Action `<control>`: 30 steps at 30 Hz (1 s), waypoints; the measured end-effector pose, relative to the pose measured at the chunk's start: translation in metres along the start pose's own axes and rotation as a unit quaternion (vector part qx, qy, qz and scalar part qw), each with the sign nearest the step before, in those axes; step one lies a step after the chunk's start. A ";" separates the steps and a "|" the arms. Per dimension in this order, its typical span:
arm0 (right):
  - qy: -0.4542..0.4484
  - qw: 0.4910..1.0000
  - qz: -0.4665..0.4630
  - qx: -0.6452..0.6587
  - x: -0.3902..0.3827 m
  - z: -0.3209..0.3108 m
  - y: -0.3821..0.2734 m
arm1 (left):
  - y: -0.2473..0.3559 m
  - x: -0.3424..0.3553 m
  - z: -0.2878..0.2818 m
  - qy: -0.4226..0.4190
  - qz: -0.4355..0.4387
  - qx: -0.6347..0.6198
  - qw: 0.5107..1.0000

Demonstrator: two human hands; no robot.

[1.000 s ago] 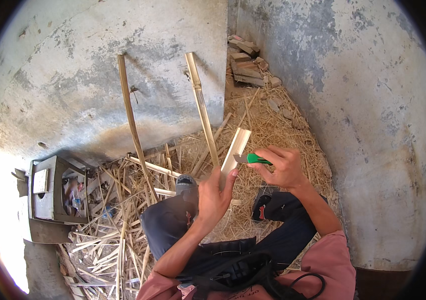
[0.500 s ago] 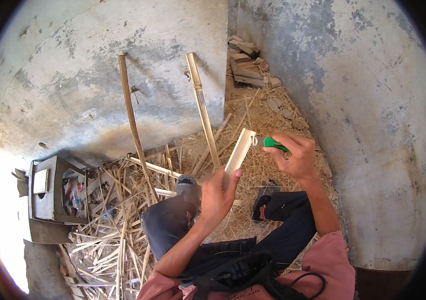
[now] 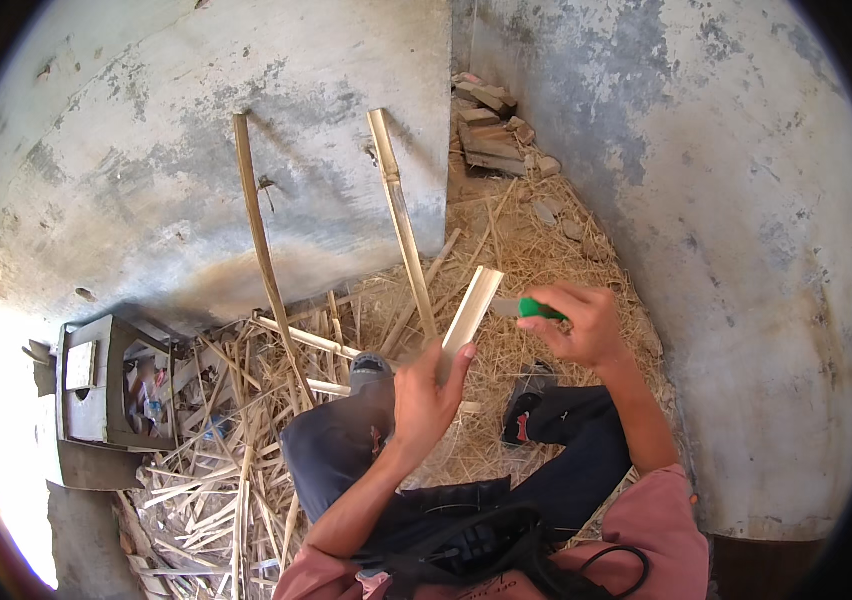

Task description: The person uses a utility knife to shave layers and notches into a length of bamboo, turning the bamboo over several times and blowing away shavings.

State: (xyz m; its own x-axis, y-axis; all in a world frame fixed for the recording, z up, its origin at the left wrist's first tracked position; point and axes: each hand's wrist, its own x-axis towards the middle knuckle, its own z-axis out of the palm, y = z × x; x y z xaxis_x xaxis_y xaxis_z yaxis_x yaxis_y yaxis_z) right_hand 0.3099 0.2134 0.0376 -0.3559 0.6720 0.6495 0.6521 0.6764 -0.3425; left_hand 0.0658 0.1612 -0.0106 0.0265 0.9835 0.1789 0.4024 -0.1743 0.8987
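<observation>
My left hand (image 3: 431, 395) grips the lower end of a short, pale split bamboo piece (image 3: 469, 310), which tilts up to the right. My right hand (image 3: 581, 325) is closed on a green-handled blade (image 3: 538, 307); its grey blade, slightly blurred, points left at the bamboo's right edge, and whether it touches is unclear. Beneath my hands are my bent legs in dark trousers (image 3: 571, 480) and straw litter (image 3: 501, 235) on the ground.
Two long bamboo strips (image 3: 262, 235) (image 3: 401, 220) lean on the back wall (image 3: 146, 150). A battered box (image 3: 91, 400) stands at left, among scattered split pieces (image 3: 216, 505). Broken bricks (image 3: 491, 150) lie in the corner. A stained wall (image 3: 746, 300) rises at right, near my arm.
My right hand and the blade moved up and right, then came back down a little. A curled shaving seen at the bamboo's tip half a second ago no longer shows. The bamboo shifted slightly.
</observation>
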 end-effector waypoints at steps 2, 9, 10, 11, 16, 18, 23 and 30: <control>-0.028 0.999 -0.014 -0.014 0.000 0.002 -0.009 | -0.004 0.000 -0.001 0.001 -0.004 -0.011 1.000; -0.055 0.997 -0.045 -0.022 -0.004 0.016 -0.016 | 0.002 -0.001 -0.002 -0.009 -0.031 -0.039 0.999; -0.058 0.997 -0.044 -0.025 -0.004 0.017 -0.016 | 0.002 -0.001 -0.002 -0.007 -0.029 -0.039 0.999; -0.060 0.997 -0.043 -0.027 -0.005 0.018 -0.016 | 0.001 -0.001 -0.002 -0.006 -0.026 -0.038 0.999; -0.034 0.998 -0.043 -0.019 -0.005 0.022 -0.016 | 0.005 0.000 -0.006 -0.002 -0.012 -0.007 1.000; -0.022 0.999 -0.040 -0.023 -0.006 0.023 -0.015 | 0.007 0.000 -0.005 -0.002 -0.013 -0.016 1.000; -0.026 0.997 -0.044 -0.063 -0.001 0.014 -0.021 | 0.003 -0.002 -0.004 0.002 -0.007 -0.006 1.000; -0.003 0.995 -0.048 -0.087 0.000 0.012 -0.019 | 0.009 -0.002 -0.004 0.006 -0.004 -0.018 1.000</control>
State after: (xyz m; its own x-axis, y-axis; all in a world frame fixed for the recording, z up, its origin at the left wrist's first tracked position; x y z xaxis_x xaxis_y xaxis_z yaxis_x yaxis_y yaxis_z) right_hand 0.2895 0.2040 0.0363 -0.4260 0.6094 0.6687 0.7207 0.6754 -0.1564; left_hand 0.0659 0.1576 -0.0008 0.0119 0.9844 0.1753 0.3688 -0.1673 0.9143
